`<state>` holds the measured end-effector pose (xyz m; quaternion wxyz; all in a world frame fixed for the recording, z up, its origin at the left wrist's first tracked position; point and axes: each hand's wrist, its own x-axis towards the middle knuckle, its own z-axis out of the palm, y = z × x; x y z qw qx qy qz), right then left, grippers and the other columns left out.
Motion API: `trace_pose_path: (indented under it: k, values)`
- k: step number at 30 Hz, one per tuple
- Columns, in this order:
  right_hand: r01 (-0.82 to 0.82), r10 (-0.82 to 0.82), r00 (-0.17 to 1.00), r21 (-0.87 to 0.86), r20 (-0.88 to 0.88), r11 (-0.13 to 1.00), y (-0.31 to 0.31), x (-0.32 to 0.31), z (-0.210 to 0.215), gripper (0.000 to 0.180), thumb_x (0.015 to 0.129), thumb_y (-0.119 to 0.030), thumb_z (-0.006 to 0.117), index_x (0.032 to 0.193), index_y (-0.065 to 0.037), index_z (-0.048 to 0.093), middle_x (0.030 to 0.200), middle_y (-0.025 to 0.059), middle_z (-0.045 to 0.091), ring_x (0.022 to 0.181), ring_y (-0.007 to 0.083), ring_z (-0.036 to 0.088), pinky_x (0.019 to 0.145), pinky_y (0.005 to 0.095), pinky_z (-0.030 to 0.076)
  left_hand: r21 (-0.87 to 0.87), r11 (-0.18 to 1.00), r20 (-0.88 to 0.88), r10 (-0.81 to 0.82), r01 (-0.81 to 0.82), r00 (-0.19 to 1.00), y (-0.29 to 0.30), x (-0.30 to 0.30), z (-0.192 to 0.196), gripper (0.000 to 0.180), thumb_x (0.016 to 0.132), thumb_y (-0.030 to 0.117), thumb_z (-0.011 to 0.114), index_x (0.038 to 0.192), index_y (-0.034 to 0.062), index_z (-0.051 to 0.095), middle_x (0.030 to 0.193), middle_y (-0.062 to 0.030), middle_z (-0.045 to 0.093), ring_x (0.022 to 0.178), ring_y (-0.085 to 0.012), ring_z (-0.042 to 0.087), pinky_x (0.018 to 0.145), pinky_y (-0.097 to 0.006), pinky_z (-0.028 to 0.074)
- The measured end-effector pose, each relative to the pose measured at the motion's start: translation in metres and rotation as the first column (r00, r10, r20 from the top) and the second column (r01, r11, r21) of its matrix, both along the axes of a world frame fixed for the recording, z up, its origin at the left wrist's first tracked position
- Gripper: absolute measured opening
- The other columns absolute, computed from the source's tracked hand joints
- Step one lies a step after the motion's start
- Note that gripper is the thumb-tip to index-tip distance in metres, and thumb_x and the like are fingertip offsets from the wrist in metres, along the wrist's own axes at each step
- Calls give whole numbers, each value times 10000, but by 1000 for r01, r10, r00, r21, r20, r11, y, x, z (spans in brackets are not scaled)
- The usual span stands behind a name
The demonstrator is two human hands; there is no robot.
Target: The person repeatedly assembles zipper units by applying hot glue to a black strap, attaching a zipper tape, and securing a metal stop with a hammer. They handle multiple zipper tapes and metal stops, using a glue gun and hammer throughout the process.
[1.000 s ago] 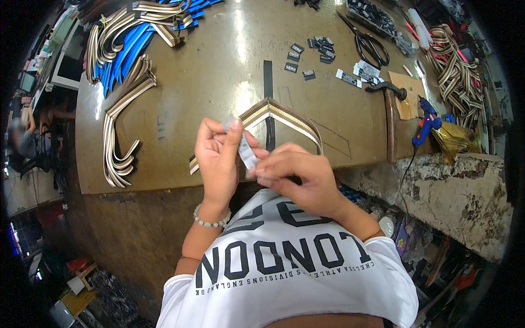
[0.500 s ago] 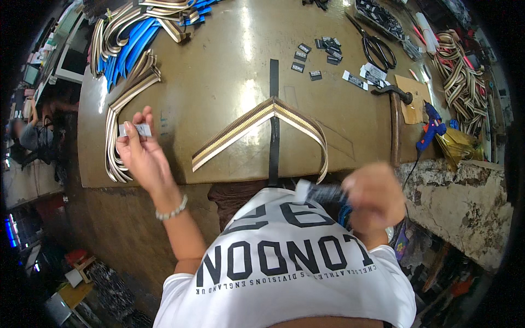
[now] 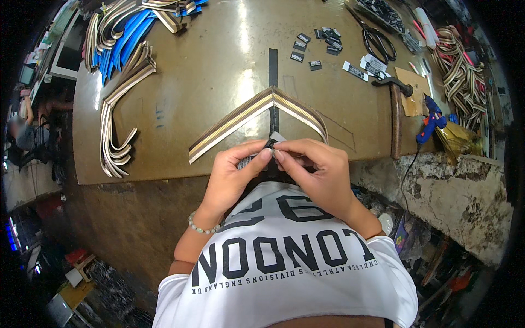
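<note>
My left hand (image 3: 232, 172) and my right hand (image 3: 322, 169) meet at the table's front edge, fingertips pinched together. Between them is a small black-and-white label (image 3: 278, 136), its pale end sticking up past the fingertips. A bit of printed label (image 3: 244, 162) also shows under my left fingers; whether it is the same piece is hidden. Just beyond my hands lies a striped strap (image 3: 229, 129) in brown, tan and white, bent to a peak. Its peak rests over a black strip (image 3: 273, 68) running away from me along the tabletop.
Striped straps (image 3: 112, 126) and blue strips (image 3: 128, 46) lie at left. Small black labels (image 3: 331, 41), white-ended labels (image 3: 373, 65), scissors (image 3: 377, 44), a hammer (image 3: 396, 109) and a blue glue gun (image 3: 432, 121) are at right. More straps (image 3: 459, 76) are heaped at far right.
My left hand has come from the left straps to the middle, and my right hand has moved in from the right. Both now pinch together, with label material between them.
</note>
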<state>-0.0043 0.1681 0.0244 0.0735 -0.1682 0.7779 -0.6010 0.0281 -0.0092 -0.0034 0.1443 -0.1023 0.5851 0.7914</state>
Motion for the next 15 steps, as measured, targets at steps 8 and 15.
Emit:
trace_pose_path:
  k: [8,15]
  values:
    - [-3,52,964,-184,261,983,7,-12,-8,187,903,5,671,1081,60,670,966,89,650,730,100,646,648,204,547,-399,913,-264,-27,-84,964,2,-2,-1,151,912,123,701,958,-21,710,828,-53,667,721,-81,556,640,-229,448]
    - [31,97,861,-242,499,970,8,-18,-12,170,927,-80,676,1020,61,682,865,83,673,716,111,675,613,205,541,-431,895,-200,31,-117,979,3,-4,3,170,884,110,731,980,-30,719,890,-34,696,775,-64,568,698,-214,463]
